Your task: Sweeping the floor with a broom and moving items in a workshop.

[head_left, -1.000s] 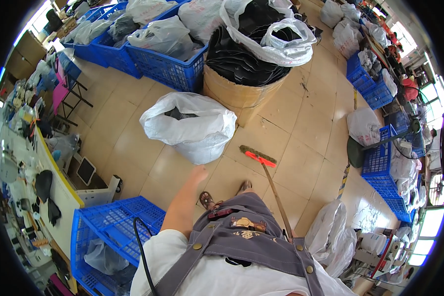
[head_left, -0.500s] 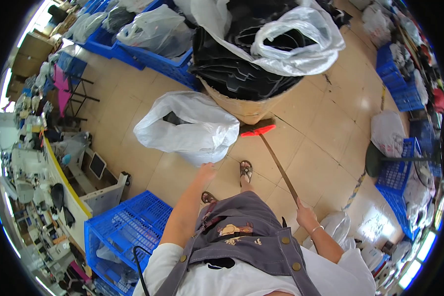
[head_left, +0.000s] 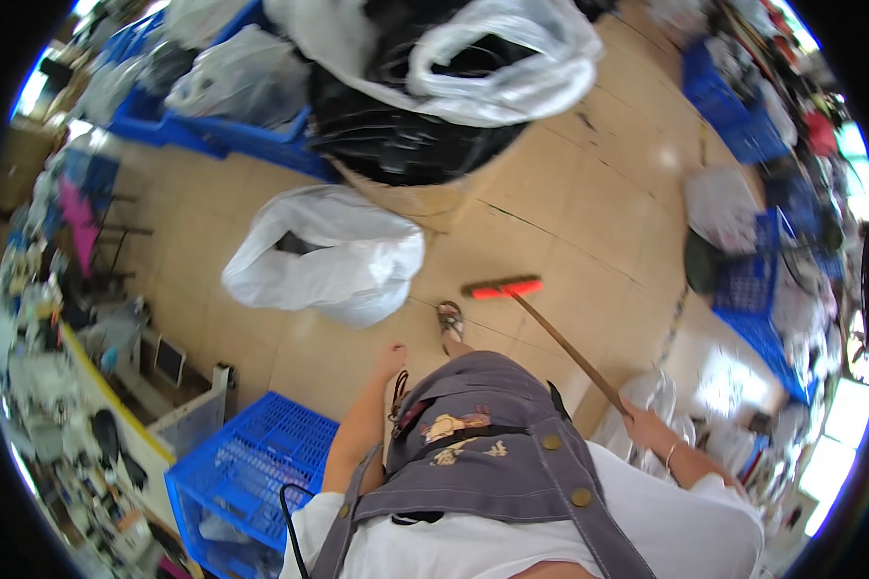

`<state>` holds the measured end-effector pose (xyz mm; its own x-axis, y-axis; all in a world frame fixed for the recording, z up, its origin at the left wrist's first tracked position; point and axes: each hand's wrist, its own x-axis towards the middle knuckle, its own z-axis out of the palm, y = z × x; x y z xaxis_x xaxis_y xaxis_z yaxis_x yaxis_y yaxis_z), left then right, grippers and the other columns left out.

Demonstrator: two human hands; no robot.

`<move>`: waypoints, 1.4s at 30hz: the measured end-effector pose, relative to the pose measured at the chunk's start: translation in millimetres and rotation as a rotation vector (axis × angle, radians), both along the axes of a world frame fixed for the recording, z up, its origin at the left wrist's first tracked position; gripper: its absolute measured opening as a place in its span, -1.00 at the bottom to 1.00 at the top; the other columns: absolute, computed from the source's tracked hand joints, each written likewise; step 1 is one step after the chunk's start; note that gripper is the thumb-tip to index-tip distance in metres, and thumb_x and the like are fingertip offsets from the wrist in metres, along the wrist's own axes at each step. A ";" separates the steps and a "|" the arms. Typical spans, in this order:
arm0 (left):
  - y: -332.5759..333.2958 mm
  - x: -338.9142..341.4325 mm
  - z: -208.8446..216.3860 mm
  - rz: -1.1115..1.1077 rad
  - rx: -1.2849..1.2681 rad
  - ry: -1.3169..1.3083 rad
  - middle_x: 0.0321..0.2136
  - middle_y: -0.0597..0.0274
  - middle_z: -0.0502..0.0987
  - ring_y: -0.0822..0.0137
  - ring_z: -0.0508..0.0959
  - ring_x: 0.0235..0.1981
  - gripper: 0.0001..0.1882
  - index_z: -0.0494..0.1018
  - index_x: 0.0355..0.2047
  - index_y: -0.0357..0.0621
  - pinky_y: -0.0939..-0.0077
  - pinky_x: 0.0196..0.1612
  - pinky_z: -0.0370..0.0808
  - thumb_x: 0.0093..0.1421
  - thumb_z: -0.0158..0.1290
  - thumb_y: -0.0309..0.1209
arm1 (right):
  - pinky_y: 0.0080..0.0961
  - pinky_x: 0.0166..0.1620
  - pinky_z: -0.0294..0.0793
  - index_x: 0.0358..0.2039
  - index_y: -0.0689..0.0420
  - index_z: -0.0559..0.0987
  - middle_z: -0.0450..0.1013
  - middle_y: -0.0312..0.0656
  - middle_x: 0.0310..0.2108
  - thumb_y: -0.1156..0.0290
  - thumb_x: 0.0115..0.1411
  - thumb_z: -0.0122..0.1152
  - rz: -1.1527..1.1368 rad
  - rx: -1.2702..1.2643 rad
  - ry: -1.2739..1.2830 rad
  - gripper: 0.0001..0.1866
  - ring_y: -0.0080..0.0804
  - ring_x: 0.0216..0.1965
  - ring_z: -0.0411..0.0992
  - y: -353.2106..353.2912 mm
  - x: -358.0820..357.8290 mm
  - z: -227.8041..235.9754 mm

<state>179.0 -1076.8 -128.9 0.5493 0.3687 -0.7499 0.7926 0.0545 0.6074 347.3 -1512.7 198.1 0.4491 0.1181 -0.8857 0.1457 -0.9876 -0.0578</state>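
Note:
My right hand [head_left: 649, 430] is wrapped round the wooden handle of a broom [head_left: 572, 349], which slants down to the floor on my right. Its red head [head_left: 508, 289] with dark bristles rests on the tiles ahead of my foot. My left hand [head_left: 392, 357] hangs low in front of me, apart from everything around it; its fingers are small and blurred, so their pose is unclear. Nearest to it is a white plastic sack [head_left: 362, 275], standing on the floor with its mouth open and something dark inside.
A large tan container [head_left: 425, 200] lined with black plastic stands ahead, a white sack on top. Blue crates [head_left: 251, 145] with bagged goods are at the far left, and a blue crate [head_left: 261, 463] sits near left. More blue crates [head_left: 748, 280] line the right.
The broom head has come back from the container's base toward my feet. My right hand has moved right, and my left hand is now farther from the white sack. The view has shifted.

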 end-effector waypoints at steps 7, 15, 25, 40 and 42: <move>32.7 -2.5 2.4 0.242 -0.464 0.179 -0.28 0.09 0.40 0.20 0.44 -0.36 -0.52 0.18 -0.10 -0.20 0.37 -0.34 0.38 0.02 -0.12 -0.19 | -0.15 -0.37 0.36 0.08 -0.06 0.03 0.36 0.16 -0.53 0.37 0.06 -0.22 0.143 0.097 -0.204 -0.48 0.07 -0.51 0.36 29.2 -1.0 -26.3; 52.6 87.4 27.7 1.030 -0.936 0.027 0.04 -0.16 -0.03 0.01 0.24 -0.05 -0.01 -0.26 0.12 -0.05 0.25 -0.12 0.29 -0.16 0.03 0.10 | -0.15 -0.37 0.36 0.09 -0.12 0.00 0.37 0.16 -0.50 0.31 0.08 -0.22 0.157 -0.052 -0.040 -0.47 0.06 -0.50 0.37 67.6 -33.9 -97.1; 73.6 187.2 -47.4 -0.104 0.587 0.139 -0.17 -0.20 0.23 -0.05 0.30 -0.14 -0.53 0.27 -0.18 -0.24 0.25 -0.18 0.31 -0.07 -0.01 -0.24 | -0.16 -0.35 0.36 0.10 -0.20 -0.03 0.37 0.14 -0.56 0.25 0.09 -0.22 0.006 -0.080 0.042 -0.47 0.06 -0.47 0.37 75.8 -20.7 -83.0; 76.8 169.5 17.0 -0.457 0.357 0.252 -0.33 -0.26 0.38 -0.08 0.36 -0.20 -0.33 0.39 -0.38 -0.43 0.20 -0.16 0.29 0.05 -0.32 0.08 | -0.12 -0.32 0.33 0.09 -0.09 0.02 0.36 0.19 -0.55 0.26 0.07 -0.20 -0.038 0.053 -0.068 -0.48 0.10 -0.47 0.35 79.8 -58.8 -109.3; 76.6 140.1 25.8 -0.372 0.383 0.223 -0.33 -0.24 0.39 -0.09 0.37 -0.21 -0.36 0.39 -0.38 -0.41 0.20 -0.16 0.29 0.07 -0.33 0.04 | -0.12 -0.31 0.32 0.08 -0.08 0.04 0.36 0.20 -0.55 0.26 0.06 -0.18 -0.039 0.103 -0.084 -0.47 0.11 -0.46 0.35 88.7 -61.7 -105.5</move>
<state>319.1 -1000.2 -103.2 0.5379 0.4486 -0.7137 0.8274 -0.4430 0.3452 285.7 -1424.0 92.5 0.5268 0.1870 -0.8291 0.1154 -0.9822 -0.1482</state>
